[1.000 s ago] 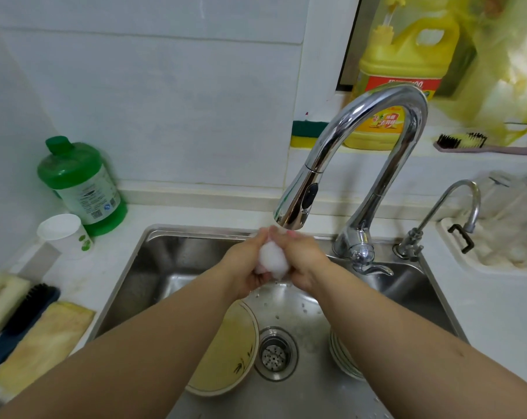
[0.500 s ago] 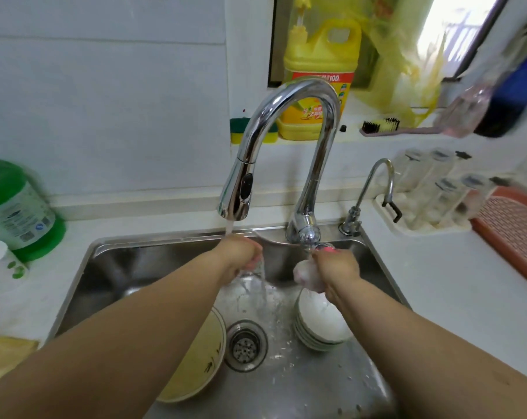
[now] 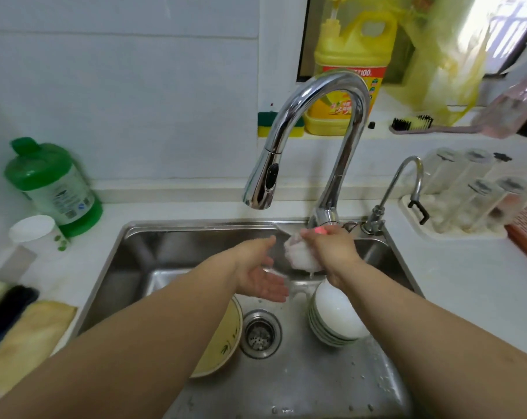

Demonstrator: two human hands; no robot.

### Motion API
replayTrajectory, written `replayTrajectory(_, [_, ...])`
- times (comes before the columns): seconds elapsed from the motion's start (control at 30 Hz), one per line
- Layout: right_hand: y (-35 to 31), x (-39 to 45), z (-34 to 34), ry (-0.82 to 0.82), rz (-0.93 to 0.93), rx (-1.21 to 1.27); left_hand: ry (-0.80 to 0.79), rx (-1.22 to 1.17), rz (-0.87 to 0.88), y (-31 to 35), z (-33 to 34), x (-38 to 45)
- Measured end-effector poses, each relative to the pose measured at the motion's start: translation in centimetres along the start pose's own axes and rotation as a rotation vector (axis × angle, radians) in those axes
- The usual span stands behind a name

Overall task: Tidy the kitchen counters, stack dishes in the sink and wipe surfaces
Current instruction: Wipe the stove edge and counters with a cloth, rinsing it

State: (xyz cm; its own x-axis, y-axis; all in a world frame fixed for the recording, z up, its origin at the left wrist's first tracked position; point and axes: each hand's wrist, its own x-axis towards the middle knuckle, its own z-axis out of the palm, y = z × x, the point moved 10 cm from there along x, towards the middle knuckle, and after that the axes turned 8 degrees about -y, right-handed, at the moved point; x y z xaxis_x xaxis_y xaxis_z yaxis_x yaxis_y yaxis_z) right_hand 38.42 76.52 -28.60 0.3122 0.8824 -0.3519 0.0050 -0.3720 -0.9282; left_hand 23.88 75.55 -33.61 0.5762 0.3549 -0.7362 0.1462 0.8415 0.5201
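Observation:
My right hand grips a wet, balled-up white cloth over the steel sink, just below the base of the tall chrome tap. Water drips from the cloth. Beside it on the left, my left hand is held open, palm up, with nothing in it. No water runs from the spout. In the basin lie a yellowish plate, partly hidden by my left forearm, and a stack of white bowls on either side of the drain.
A green bottle and a white cup stand on the counter at left, with cloths near the front edge. A small second tap and a rack of glasses are at right. Yellow detergent, a sponge and a brush sit on the sill.
The hands have parted: both squeezed the cloth under the spout, now only the right holds it. The water has stopped running. The left hand has dropped and turned palm up.

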Motion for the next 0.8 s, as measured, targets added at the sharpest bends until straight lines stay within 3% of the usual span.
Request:
replayTrajectory(0.07, [-1.4, -1.3, 3.3, -0.147, -0.143, -0.107, -0.084, -0.073, 0.032, 0.4, 1.6, -0.1])
replayTrajectory(0.13, [-2.6, -2.5, 5.5, -0.248, -0.257, -0.149, -0.071, -0.126, 0.115, 1.2, 2.2, -0.8])
replayTrajectory(0.23, [-2.7, -3.0, 5.8, -0.222, -0.274, -0.033, -0.01, -0.175, 0.244, 2.2, 2.4, -1.8])
replayTrajectory(0.4, [1.8, -1.2, 3.9, 0.032, 0.05, 0.282, 0.153, -0.197, 0.444, 3.1, 1.0, -2.9])
replayTrajectory(0.5, [4.3, -0.2, 5.5, -0.028, 0.268, 0.456, 0.18, -0.088, 0.59, 3.3, 1.1, -4.2])
replayTrajectory(0.6, [5.0, -1.7, 6.9, -0.108, 0.422, 0.535, 0.111, 0.028, 0.691, 3.3, 1.8, -4.9])
replayTrajectory(0.7, [5.1, -3.3, 7.2, -0.216, 0.492, 0.411, 0.06, 0.203, 0.699, 2.9, 2.3, -5.7])
replayTrajectory(0.8, [4.6, -4.1, 7.3, -0.26, 0.466, 0.315, 0.12, 0.32, 0.687, 2.5, 1.7, -6.6])
